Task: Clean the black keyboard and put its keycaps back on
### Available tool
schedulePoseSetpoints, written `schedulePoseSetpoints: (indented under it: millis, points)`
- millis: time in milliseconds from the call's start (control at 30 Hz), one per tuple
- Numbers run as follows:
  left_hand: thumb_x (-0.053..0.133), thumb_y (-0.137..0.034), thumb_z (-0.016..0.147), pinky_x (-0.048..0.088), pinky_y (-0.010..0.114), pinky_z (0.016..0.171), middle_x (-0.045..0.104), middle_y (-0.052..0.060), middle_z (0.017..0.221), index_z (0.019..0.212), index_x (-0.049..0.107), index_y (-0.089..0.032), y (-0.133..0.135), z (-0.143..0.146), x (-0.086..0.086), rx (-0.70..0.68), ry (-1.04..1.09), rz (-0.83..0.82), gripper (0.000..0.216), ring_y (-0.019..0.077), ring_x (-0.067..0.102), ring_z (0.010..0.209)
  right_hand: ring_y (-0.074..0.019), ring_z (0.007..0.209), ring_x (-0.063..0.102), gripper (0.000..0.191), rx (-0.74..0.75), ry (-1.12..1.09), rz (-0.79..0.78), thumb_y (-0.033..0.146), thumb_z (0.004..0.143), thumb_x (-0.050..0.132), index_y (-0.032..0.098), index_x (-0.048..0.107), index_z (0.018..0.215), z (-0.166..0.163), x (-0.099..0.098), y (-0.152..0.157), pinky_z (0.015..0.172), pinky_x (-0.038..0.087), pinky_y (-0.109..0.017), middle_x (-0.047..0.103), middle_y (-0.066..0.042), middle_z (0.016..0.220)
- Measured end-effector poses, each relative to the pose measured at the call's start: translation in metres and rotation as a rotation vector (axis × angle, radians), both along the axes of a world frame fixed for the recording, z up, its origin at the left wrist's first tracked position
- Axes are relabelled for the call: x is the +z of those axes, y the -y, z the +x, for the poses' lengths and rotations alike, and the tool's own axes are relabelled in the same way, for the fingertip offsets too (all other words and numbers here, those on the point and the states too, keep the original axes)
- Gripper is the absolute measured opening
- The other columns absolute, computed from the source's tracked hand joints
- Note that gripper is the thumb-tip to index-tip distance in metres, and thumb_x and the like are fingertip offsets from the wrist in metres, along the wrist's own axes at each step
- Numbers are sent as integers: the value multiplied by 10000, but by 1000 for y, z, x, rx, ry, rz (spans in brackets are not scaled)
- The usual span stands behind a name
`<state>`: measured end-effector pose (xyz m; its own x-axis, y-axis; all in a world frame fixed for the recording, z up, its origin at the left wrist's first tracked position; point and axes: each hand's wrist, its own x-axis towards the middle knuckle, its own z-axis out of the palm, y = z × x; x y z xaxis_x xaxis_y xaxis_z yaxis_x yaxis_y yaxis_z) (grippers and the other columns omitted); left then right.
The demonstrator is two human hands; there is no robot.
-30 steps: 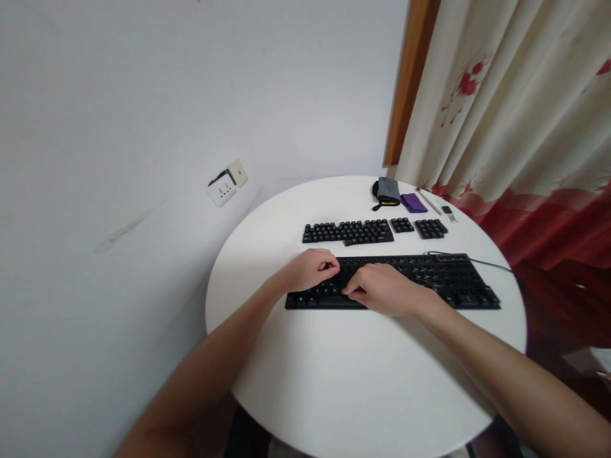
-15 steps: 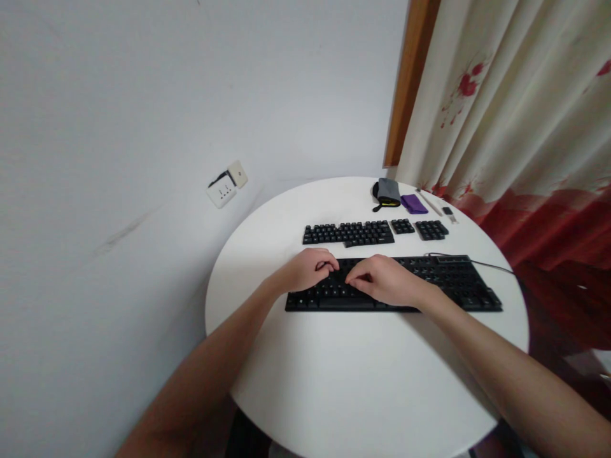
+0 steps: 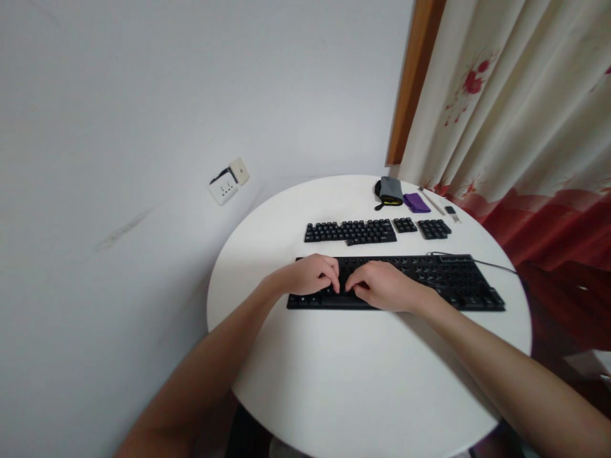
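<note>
A black keyboard (image 3: 453, 283) lies across the round white table (image 3: 363, 375). My left hand (image 3: 312, 277) rests on its left part with the fingers curled down onto the keys. My right hand (image 3: 382, 286) sits just beside it, fingertips bunched and pointing left at the same spot. Whatever is under the fingertips is hidden. Behind the keyboard, loose black keycaps are laid out in keyboard order: a long block (image 3: 351, 231) and two small blocks (image 3: 405, 224) (image 3: 433, 228).
At the table's far edge lie a grey pouch (image 3: 389, 191), a purple cloth (image 3: 415, 202), a thin white stick (image 3: 432, 202) and a small tool (image 3: 450, 211). The keyboard cable (image 3: 496, 264) runs off to the right. A curtain (image 3: 515, 127) hangs at right, and a wall socket (image 3: 228, 182) at left.
My left hand has slid slightly down the keys. My right hand moved up and left, and the two hands now meet fingertip to fingertip. The keyboard has not moved.
</note>
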<state>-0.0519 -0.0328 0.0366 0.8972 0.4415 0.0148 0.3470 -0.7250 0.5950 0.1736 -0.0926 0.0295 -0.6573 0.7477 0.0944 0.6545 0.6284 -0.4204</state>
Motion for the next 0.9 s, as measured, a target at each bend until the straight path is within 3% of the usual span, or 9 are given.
schedulePoseSetpoints:
  millis: [233, 433, 567, 900]
  points:
    - [481, -7, 780, 462, 262, 819, 662, 13, 911, 752, 768, -213, 2, 1, -1, 31, 49, 114, 354, 138, 611, 822, -186, 804, 686, 326, -83, -18, 14, 108, 846, 512, 267, 773, 959, -4, 3, 1, 734, 424, -275, 776, -3, 890]
    - [475, -22, 808, 472, 300, 858, 651, 19, 901, 769, 742, -203, -1, 5, -5, 207, 165, 216, 325, 160, 611, 880, -170, 785, 656, 315, -298, -166, 52, 120, 873, 487, 230, 758, 990, -1, -2, -9, 736, 427, -275, 766, -20, 928]
    - [488, -32, 831, 455, 358, 954, 664, 30, 961, 848, 746, -210, -6, 7, -13, 286, 217, 315, 314, 190, 599, 980, -172, 774, 650, 295, -349, -200, 59, 130, 887, 487, 198, 751, 999, 4, -6, -18, 720, 435, -275, 762, -34, 913]
    - [516, -111, 908, 451, 407, 995, 685, 44, 1108, 977, 739, -218, -12, 8, -23, 349, 204, 401, 256, 208, 579, 1052, -229, 988, 681, 322, -471, -116, 56, 165, 918, 488, 161, 732, 1130, 11, -14, -26, 897, 472, -328, 751, -94, 1106]
